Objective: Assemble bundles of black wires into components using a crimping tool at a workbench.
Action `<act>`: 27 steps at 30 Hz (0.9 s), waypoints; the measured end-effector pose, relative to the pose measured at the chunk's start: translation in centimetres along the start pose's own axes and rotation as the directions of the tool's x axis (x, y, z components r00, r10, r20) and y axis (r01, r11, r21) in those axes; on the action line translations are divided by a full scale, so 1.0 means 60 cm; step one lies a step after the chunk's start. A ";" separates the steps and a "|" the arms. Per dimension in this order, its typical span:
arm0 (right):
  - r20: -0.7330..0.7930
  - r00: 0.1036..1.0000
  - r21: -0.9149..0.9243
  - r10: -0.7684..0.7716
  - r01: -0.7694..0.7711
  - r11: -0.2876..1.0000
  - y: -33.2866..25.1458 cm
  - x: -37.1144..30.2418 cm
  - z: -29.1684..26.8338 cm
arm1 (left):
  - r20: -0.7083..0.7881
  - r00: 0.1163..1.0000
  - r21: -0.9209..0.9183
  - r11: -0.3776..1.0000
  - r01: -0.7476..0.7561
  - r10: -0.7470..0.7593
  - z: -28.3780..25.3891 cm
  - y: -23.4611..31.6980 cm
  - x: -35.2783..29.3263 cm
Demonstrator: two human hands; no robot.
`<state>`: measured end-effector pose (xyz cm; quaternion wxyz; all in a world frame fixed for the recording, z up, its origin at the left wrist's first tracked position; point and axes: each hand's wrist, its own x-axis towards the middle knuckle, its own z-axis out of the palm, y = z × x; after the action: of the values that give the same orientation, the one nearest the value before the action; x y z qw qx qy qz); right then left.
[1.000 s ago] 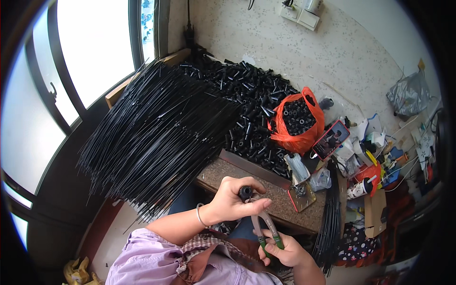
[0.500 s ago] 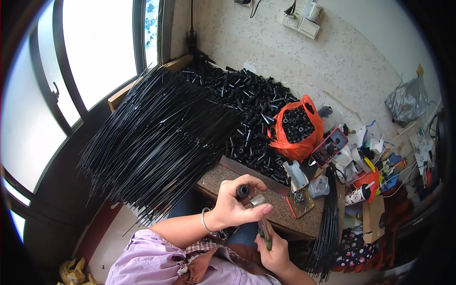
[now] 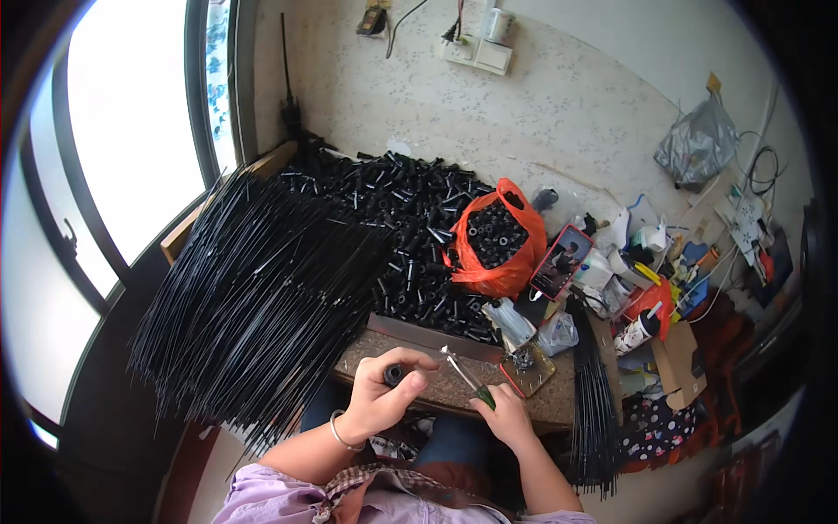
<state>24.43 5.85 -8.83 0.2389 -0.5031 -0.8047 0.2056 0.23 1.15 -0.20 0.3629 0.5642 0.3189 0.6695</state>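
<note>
My left hand point(image 3: 377, 409) is closed around a short black hollow tube point(image 3: 394, 375), its round open end facing up between thumb and fingers. To the right, my right hand point(image 3: 506, 415) grips a green-handled metal tool point(image 3: 470, 375) with a long shaft. Its pale tip points up and left, just beyond my left fingertips and apart from the tube. Whether the tip carries anything is too small to tell. Both hands are over the front edge of a speckled brown table point(image 3: 454, 389).
Loose black tubes point(image 3: 401, 210) heap behind a low metal strip point(image 3: 436, 339). Long black rods point(image 3: 253, 288) fan out left; another rod bundle point(image 3: 595, 419) hangs at right. An orange bag point(image 3: 502, 279) of black parts and a propped phone point(image 3: 561, 260) stand beyond a yellow-edged case point(image 3: 530, 377).
The tool has drawn away from the tube to the right, and my hands are now farther apart. The whole view has shifted, so the table's things appear farther left.
</note>
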 end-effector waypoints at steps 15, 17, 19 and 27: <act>-0.118 0.987 -0.379 -0.107 0.054 0.924 0.064 -0.014 0.033 | -0.093 0.992 -0.378 0.918 -0.117 0.088 -0.028 0.046 0.052; -0.019 0.962 -0.106 -0.271 0.268 0.958 0.023 -0.033 0.011 | -0.064 0.983 -0.626 0.761 -0.172 0.169 -0.040 0.069 0.076; 0.046 0.938 0.323 -0.345 0.313 0.893 -0.020 -0.052 -0.005 | -0.063 0.976 -0.737 0.649 -0.187 0.209 -0.023 0.090 0.101; -0.617 0.751 0.138 0.232 -0.187 0.973 0.033 -0.051 -0.197 | 0.329 0.940 -0.124 0.983 0.133 -0.086 -0.038 0.031 0.077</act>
<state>34.01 4.96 -1.04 0.4863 -0.6215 -0.6093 0.0781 -2.70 4.02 3.41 0.4868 0.6195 0.2372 0.5684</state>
